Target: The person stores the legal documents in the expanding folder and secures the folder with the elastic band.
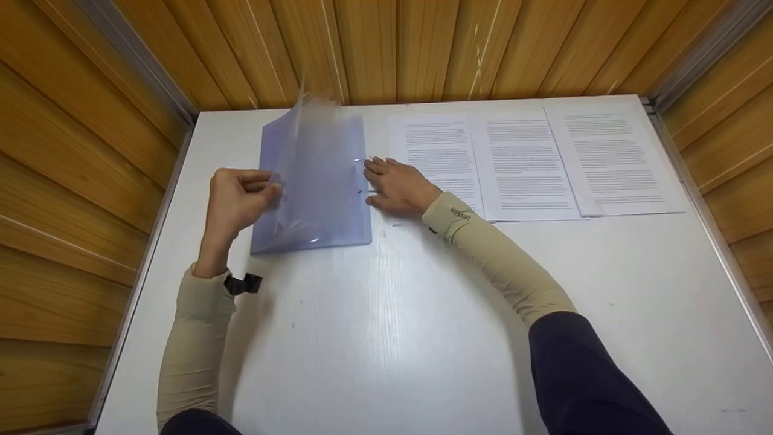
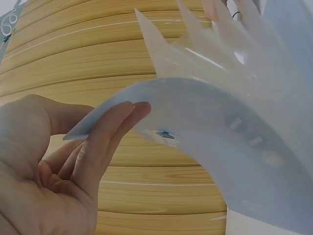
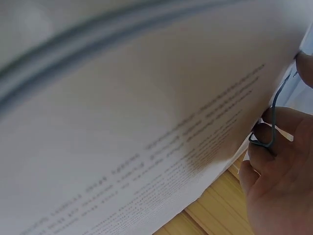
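Observation:
A bluish translucent plastic folder [image 1: 357,217] lies at the left back of the table, with several clear sheets [image 1: 314,151] raised and fanned above it. My left hand [image 1: 235,199] pinches the folder's cover at its left edge. In the left wrist view, that bent cover [image 2: 190,105] passes between the thumb and fingers, and clear sleeves [image 2: 215,63] stand behind it. My right hand [image 1: 400,186] rests with spread fingers at the folder's right edge. A thin dark loop [image 3: 274,112] lies by those fingers in the right wrist view; its kind is unclear.
Printed sheets [image 1: 528,163] lie side by side, overlapping, at the back right of the white table [image 1: 374,338]. My right forearm crosses in front of the leftmost sheet. Wood-patterned panels [image 1: 423,54] stand along the back and sides.

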### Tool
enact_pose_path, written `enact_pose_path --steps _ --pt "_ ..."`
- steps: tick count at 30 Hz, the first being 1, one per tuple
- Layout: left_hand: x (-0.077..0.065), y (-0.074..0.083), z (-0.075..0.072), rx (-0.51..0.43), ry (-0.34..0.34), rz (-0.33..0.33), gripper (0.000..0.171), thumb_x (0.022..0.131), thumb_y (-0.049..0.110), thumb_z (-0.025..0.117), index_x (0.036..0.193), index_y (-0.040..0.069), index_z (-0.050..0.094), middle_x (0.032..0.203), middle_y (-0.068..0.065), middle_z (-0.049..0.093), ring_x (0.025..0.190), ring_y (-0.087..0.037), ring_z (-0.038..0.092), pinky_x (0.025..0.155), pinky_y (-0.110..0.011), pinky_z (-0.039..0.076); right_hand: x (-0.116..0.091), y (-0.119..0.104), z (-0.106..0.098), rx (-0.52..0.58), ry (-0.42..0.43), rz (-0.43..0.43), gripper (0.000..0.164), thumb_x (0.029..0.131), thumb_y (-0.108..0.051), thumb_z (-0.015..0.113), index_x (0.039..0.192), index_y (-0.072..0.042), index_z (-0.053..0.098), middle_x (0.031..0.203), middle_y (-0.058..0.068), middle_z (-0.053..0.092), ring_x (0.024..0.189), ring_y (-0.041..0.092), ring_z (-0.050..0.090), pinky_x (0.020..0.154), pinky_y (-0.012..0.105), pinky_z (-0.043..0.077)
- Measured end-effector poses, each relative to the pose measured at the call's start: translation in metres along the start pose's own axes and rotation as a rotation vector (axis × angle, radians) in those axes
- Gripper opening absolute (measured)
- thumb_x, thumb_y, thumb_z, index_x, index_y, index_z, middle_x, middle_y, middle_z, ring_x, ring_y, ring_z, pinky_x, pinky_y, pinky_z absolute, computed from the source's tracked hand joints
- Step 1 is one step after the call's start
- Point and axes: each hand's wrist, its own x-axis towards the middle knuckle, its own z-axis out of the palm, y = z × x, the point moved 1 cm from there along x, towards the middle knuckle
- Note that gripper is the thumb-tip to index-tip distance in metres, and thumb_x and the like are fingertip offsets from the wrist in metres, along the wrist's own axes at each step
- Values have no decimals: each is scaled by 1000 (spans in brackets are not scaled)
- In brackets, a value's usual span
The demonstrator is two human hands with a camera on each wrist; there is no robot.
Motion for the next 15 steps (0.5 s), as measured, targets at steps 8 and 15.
enact_pose_path --steps 8,15 --pt "2 -3 8 -8 25 44 28 91 2 73 117 -9 78 107 -27 79 91 -36 81 64 -14 59 -3 -1 1 0 10 -9 78 110 -52 44 167 0 29 177 17 24 166 33 18 136 43 13" --pt "3 -2 11 -6 38 74 27 91 0 72 114 -10 78 106 -27 79 90 -37 80 62 -14 59 -4 -1 2 5 21 -3 79 110 -53 42 168 -1 28 177 16 23 166 32 17 136 41 12"
